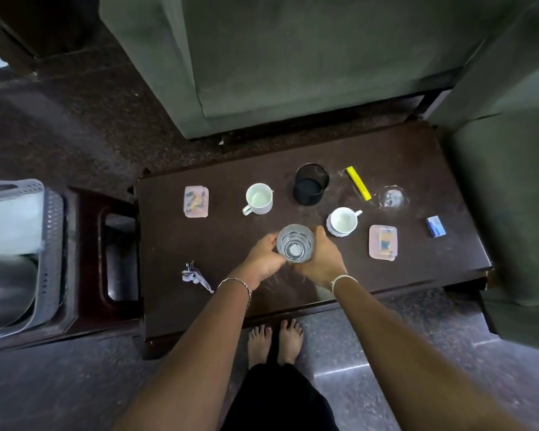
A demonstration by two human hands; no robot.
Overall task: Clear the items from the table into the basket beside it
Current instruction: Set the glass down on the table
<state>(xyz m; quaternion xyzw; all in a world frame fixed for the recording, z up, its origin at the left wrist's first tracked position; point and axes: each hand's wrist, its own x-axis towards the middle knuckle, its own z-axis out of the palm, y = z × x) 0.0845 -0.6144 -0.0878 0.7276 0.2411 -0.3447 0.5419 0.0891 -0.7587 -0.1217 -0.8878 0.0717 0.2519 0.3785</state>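
— At the near middle of the dark wooden bench, what are the hands doing?

— Both are on a clear ribbed glass. The left hand wraps its left side and the right hand its right side, the fingers of each closed around the wall. Whether the glass stands on the bench or is lifted just off it, I cannot tell.

— And the rest of the things?

— Far of the glass, a white mug with its handle pointing near-left, and to its right a black mesh cup. A second white mug sits just right of the right hand. A yellow strip lies slantwise right of the mesh cup, and beyond it another clear glass, hard to make out against the wood. A pink coaster lies at the far left, a second pink coaster right of the near mug, and a small blue box at the right end. A crumpled bit of paper lies near the left edge.

— Where is the basket?

— Well apart to the left, off the bench: a pale perforated basket resting on a dark stool. Its inside is blurred.

— Anything else?

— A grey-green sofa on the far side, and bare feet on the floor by the near edge.
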